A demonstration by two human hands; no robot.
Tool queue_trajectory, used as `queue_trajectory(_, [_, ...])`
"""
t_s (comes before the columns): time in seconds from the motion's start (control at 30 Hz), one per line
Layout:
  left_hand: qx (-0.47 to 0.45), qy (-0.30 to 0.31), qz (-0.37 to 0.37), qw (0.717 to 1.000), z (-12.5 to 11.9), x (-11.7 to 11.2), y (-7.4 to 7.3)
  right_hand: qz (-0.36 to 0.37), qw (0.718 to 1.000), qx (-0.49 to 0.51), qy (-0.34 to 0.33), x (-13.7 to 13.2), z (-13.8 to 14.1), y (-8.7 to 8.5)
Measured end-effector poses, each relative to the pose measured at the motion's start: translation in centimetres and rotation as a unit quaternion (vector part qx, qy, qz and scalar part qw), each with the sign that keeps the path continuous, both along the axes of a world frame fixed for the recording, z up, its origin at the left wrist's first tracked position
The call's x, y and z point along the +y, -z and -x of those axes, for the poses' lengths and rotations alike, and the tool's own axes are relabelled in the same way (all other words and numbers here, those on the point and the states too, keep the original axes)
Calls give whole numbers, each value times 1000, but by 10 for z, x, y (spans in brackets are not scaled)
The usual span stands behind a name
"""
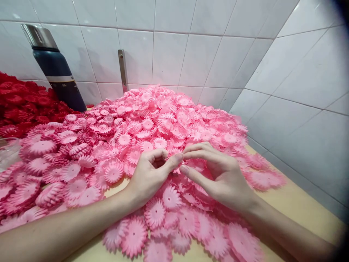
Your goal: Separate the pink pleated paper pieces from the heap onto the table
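Observation:
A big heap of pink fabric flower petals (pixel 163 120) covers the wooden table (pixel 294 207). My left hand (pixel 149 174) rests on the pile with fingers curled and thumb stretched right, pinching at something small I cannot make out. My right hand (pixel 218 174) meets it fingertip to fingertip, fingers and thumb drawn together in a pinch over the same spot. Loose petals (pixel 155 214) lie under and in front of both wrists.
A pile of red petals (pixel 24 105) lies at the far left. A dark blue flask with a steel cap (pixel 57 72) stands against the tiled wall. A metal strip (pixel 123 71) runs up the wall behind the heap. A clear container's edge (pixel 8 151) shows at left.

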State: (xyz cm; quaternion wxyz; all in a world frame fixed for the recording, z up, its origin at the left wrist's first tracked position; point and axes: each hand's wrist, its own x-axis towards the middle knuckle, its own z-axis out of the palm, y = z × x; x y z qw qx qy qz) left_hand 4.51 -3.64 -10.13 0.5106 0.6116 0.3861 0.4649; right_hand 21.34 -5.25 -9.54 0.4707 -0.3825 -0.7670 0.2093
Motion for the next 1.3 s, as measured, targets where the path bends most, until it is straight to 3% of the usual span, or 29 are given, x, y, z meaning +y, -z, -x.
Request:
queue_trajectory(0.17, [-12,9,10,1000,0,0,1,39,999,33,17,-3,1,-2])
queue_trajectory(0.3, [-19,27,25,999,-1,-2,0,80,987,104,90,2,-3,-3])
queue_trajectory(0.43, [-12,33,28,999,-3,-2,-2,77,970,141,180,6,-2,-2])
queue_trajectory(0.67, [3,29,20,999,-4,-1,-3,62,960,149,228,9,6,3])
queue_trajectory(0.73, [3,26,19,999,-2,-2,-3,87,945,185,256,15,-5,2])
queue_trajectory(0.83, [-8,18,19,1000,0,-4,-2,111,876,321,342,25,-30,-7])
queue_trajectory(0.87, [-14,20,23,999,0,-4,-1,100,869,338,347,28,-36,-10])
queue_trajectory(0.97, [-39,36,35,998,-3,0,2,72,902,280,321,28,-37,-16])
queue_trajectory(1.13, [-51,22,53,997,-5,3,5,-43,971,147,182,11,-9,-6])
queue_trajectory(1.3, [1,4,33,999,-2,-1,3,-99,994,1,50,0,2,1])
